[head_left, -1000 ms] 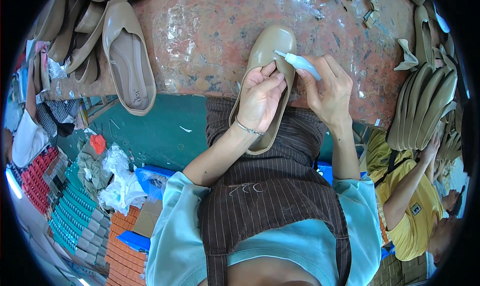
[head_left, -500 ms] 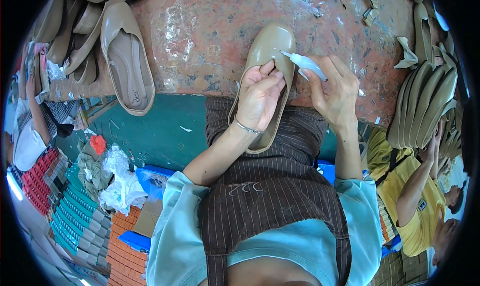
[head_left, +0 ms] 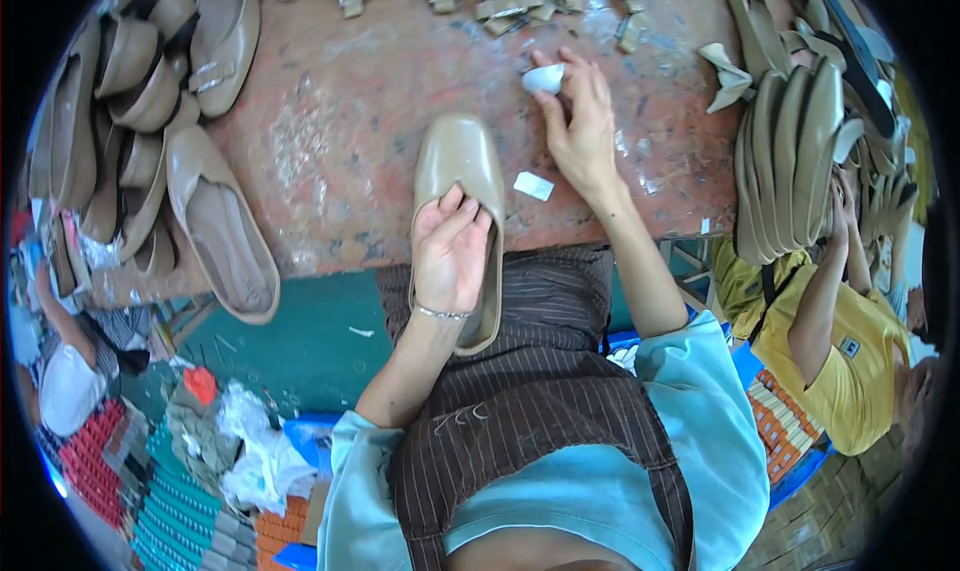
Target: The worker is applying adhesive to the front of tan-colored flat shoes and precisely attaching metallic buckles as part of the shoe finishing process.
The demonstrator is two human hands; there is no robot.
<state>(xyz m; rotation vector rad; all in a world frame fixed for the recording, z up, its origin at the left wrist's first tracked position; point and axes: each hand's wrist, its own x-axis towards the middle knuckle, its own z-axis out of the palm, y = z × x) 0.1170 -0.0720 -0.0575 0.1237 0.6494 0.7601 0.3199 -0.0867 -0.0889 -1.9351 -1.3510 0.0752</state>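
A beige slip-on shoe point(head_left: 460, 151) lies at the table's near edge, its toe pointing away from me. My left hand point(head_left: 450, 256) is inside its opening, fingers closed on the upper. The heel end overhangs the edge above my striped apron. Farther out and to the right, my right hand point(head_left: 580, 131) pinches a small white squeeze bottle point(head_left: 543, 78) low over the table, apart from the shoe. My fingers hide part of the bottle, and its nozzle does not show. A small white paper piece point(head_left: 534, 185) lies between the shoe and my right wrist.
Several beige bow trims point(head_left: 510, 6) are scattered along the far side of the table point(head_left: 350, 161). Finished-looking shoes point(head_left: 225, 226) crowd the left. A row of shoe uppers point(head_left: 790, 161) stands at the right, where a person in yellow point(head_left: 850, 341) has hands against it.
My right hand has carried the squeeze bottle away from the shoe's toe, out toward the far side. The view has shifted, bringing more bow trims into sight. My left hand still grips the shoe.
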